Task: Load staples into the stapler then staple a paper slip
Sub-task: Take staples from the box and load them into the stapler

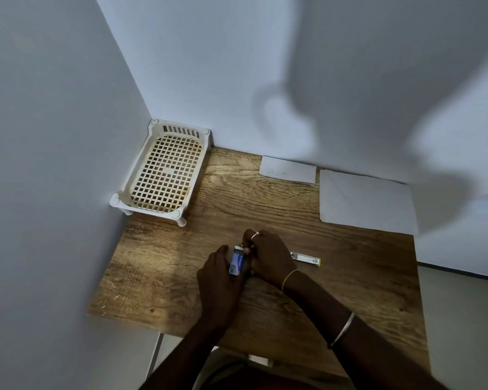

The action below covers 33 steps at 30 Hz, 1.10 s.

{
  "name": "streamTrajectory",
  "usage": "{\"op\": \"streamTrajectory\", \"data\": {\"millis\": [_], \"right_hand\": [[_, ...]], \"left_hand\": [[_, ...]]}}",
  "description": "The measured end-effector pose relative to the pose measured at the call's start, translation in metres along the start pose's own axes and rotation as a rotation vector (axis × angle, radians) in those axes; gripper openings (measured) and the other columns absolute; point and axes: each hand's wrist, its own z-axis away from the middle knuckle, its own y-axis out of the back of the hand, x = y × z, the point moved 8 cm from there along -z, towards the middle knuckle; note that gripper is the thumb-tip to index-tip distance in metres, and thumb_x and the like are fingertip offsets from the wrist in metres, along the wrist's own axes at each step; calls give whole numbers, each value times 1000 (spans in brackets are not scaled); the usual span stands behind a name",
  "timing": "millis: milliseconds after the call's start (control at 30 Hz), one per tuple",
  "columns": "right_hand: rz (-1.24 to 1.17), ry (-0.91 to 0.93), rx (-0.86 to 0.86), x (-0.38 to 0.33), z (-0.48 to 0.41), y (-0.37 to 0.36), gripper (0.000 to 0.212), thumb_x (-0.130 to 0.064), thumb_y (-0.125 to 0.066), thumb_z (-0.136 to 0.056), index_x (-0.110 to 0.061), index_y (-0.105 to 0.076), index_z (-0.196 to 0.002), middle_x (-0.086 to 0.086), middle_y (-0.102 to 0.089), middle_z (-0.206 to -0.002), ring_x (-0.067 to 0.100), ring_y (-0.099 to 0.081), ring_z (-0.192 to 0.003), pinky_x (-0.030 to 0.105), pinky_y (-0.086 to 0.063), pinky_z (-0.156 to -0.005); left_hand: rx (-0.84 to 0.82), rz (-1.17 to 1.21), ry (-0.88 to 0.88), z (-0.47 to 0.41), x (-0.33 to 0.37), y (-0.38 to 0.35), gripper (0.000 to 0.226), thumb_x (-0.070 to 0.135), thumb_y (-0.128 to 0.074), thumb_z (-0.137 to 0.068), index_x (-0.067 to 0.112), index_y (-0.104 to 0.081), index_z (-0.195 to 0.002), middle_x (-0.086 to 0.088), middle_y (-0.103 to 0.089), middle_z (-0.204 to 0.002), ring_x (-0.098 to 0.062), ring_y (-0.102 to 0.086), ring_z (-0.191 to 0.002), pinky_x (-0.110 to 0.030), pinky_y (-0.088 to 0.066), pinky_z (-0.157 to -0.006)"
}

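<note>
Head view puts your two hands close together over the middle of the wooden desk (307, 220). Your left hand (223, 280) has its grip wrapped around a small blue-and-white box (236, 262), which I take to be the staple box, held just above the desk surface. Your right hand (268, 254) is closed in a narrow pinch at the box's far white end, fingertips (247, 250) on what looks like its flap or inner tray; whether a strip of staples is already between them is hidden. Just beside your right hand, toward the desk's right edge, lies a slim metal piece with a yellow tip (306, 258), probably the stapler or its pulled-out magazine; your hand covers its other end, so I cannot tell which. Two paper slips wait along the far edge: a small one (288, 170) and a larger sheet (366, 201) near the far right corner. A white perforated tray (141, 175) stands in the far left corner, well apart from the work.

You seem to be early in the loading stage, getting staples out. To do it well, keep the box level in your left hand so loose strips do not spill. Slide the inner tray out only partway. Lift one strip by its long sides rather than its ends, since strips snap easily. Then carry it straight to the metal piece, legs pointing down into the channel.
</note>
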Motion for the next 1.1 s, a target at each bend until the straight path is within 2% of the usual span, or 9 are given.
{"op": "streamTrajectory", "data": {"millis": [67,167,300,400,633,733,800,967,1100], "right_hand": [[-1,-27,30,4,-1,8,14,-20,-56,-73,-24,-57,-86,3,-62,-84,25,-61,-82,31,-45,-68],[-13,-28,83,6,-5,25,18,-10,-62,-73,-24,-58,-84,-3,-63,-81,22,-60,-83,36,-47,-69],[-68,-37,71,14,-9,47,16,-11,-65,-80,-24,-56,-83,-15,-55,-79,12,-55,-78,29,-40,-67],[-112,-35,-20,18,-10,56,16,-14,-68,-86,-24,-55,-83,-15,-58,-86,10,-56,-82,28,-40,-68],[-277,-46,-126,27,-4,80,8,-11,-65,-91,-11,-57,-90,-3,-67,-92,19,-58,-86,40,-49,-78],[-337,-51,-179,29,0,80,8,-8,-64,-92,-9,-56,-89,12,-69,-97,26,-61,-90,42,-50,-78],[-379,-50,-207,30,1,79,10,-7,-64,-92,-12,-57,-87,11,-69,-92,19,-59,-84,38,-48,-75],[-405,-67,-252,31,0,78,16,-5,-64,-93,-18,-59,-86,-15,-64,-76,-6,-56,-71,15,-45,-67],[-343,-71,-201,32,-2,79,6,-14,-65,-95,-10,-61,-97,3,-69,-91,9,-62,-84,32,-49,-74]], "left_hand": [[-37,-53,-5,0,0,0,81,64,-69,-79,16,-51,-141,-3,-62,-125,-21,-61,-112,-44,-47,-94],[-62,-133,-82,-5,11,6,85,68,-67,-78,17,-50,-144,-4,-57,-128,-21,-57,-112,-41,-45,-89],[-14,136,-338,-20,49,22,59,11,-75,-88,15,-55,-144,-9,-56,-133,-22,-61,-113,-32,-54,-87],[-53,327,-449,-35,81,29,57,-6,-69,-90,14,-59,-142,-2,-66,-131,-9,-66,-110,-15,-49,-92],[-120,501,-365,-56,96,19,16,16,-77,-90,24,-79,-103,15,-78,-96,-1,-73,-94,-15,-53,-79],[-193,585,-326,-57,96,12,12,19,-79,-89,29,-77,-94,14,-78,-91,-7,-75,-89,-26,-60,-79],[-246,668,-273,-57,93,6,7,22,-81,-87,23,-76,-92,4,-78,-89,-14,-76,-87,-37,-63,-79],[-294,807,-197,-52,91,-1,16,28,-80,-90,18,-75,-101,-6,-80,-91,-23,-78,-89,-43,-65,-79],[-244,836,-139,-51,89,-2,15,28,-77,-92,21,-80,-105,-3,-81,-89,-21,-79,-83,-35,-64,-74]]}}
